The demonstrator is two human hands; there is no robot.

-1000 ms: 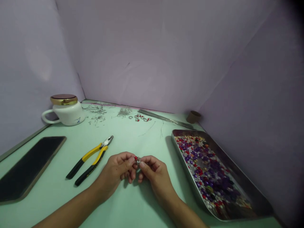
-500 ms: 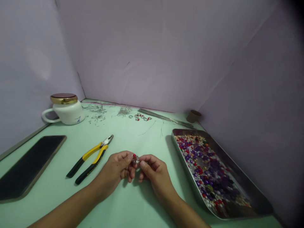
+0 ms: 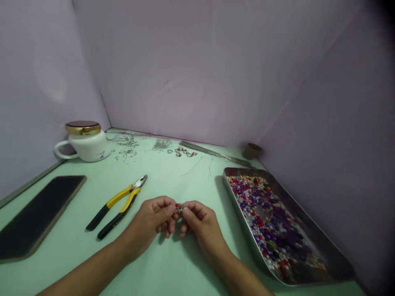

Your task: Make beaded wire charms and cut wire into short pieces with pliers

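Between my two hands, a small beaded piece (image 3: 179,208) with a red bead and silvery beads is held above the green table. My left hand (image 3: 159,216) pinches its left side between thumb and fingers. On the right side, my right hand (image 3: 197,218) grips it with the thumb and forefinger. Any wire in the piece is too small to make out. Pliers (image 3: 135,190) with yellow and black handles lie on the table to the left of my left hand, their jaws pointing away from me.
A metal tray (image 3: 247,230) of mixed beads stands at the right. Phone (image 3: 40,213) and lidded white mug (image 3: 91,147) are at the left. Behind lie wire scraps (image 3: 123,142), beaded pieces (image 3: 185,152), a wire bundle (image 3: 216,153) and a small brown cup (image 3: 251,151).
The beaded piece has turned slightly and shifted a little to the right between my fingertips. Both hands keep nearly the same place.
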